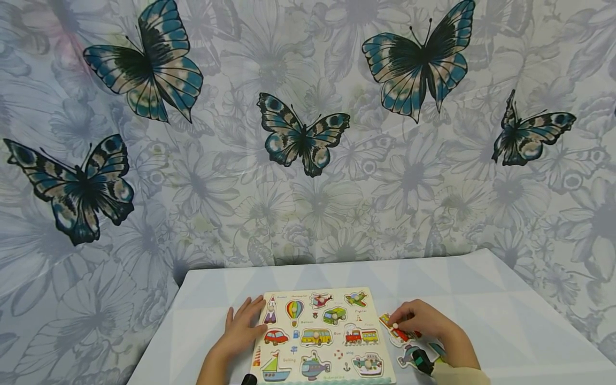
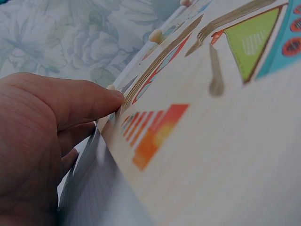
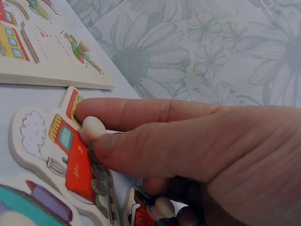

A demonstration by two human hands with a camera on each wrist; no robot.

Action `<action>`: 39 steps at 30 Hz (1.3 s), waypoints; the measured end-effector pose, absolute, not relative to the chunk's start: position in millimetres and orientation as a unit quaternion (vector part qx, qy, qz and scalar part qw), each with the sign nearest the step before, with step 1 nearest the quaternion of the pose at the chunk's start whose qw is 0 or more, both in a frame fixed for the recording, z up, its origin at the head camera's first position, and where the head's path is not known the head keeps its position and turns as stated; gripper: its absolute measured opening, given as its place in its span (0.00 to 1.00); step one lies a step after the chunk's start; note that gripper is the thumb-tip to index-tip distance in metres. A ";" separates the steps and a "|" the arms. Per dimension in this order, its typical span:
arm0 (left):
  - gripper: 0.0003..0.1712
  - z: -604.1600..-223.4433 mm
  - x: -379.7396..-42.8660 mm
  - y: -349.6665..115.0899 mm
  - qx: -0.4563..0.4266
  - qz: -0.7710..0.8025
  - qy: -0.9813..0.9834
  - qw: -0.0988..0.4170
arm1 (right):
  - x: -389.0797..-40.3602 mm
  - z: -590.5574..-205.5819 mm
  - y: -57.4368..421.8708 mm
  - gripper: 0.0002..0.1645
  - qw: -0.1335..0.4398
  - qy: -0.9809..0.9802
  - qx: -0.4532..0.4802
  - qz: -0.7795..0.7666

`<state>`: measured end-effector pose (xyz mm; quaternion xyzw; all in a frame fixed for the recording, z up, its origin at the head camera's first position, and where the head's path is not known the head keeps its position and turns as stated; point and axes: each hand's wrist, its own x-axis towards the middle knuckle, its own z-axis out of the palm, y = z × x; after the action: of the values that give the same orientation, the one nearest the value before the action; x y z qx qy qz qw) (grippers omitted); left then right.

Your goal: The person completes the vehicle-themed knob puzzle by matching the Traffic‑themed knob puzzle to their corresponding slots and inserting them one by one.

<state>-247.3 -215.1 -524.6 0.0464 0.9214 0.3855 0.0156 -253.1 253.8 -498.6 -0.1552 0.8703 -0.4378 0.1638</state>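
A wooden puzzle board (image 1: 348, 322) with printed vehicle pictures lies on the table. My left hand (image 1: 241, 331) rests at its left edge, fingers spread and fairly straight. In the left wrist view the thumb (image 2: 89, 99) touches the board's edge. To the right of the board, my right hand (image 1: 424, 319) pinches the round knob (image 3: 92, 128) of a red-and-yellow train puzzle piece (image 3: 79, 176) between thumb and forefinger. That piece lies tilted in the right wrist view; whether it touches the table is unclear.
Beside the train, a teal-and-purple piece (image 3: 49, 202) lies near my right wrist. Another piece with red on it (image 3: 140, 217) is partly hidden under the hand. A butterfly-printed cloth (image 1: 308, 214) hangs behind the white table (image 1: 520, 331).
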 end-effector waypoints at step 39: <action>0.38 -529.6 -248.1 -216.2 0.052 0.391 0.919 0.012 | -257.4 -484.0 236.9 0.09 0.080 0.898 -0.156 -0.404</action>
<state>-248.1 -216.2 -529.6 0.0515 0.9189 0.3908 0.0121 -257.4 236.9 -484.0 -0.1558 0.8977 -0.4042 0.0801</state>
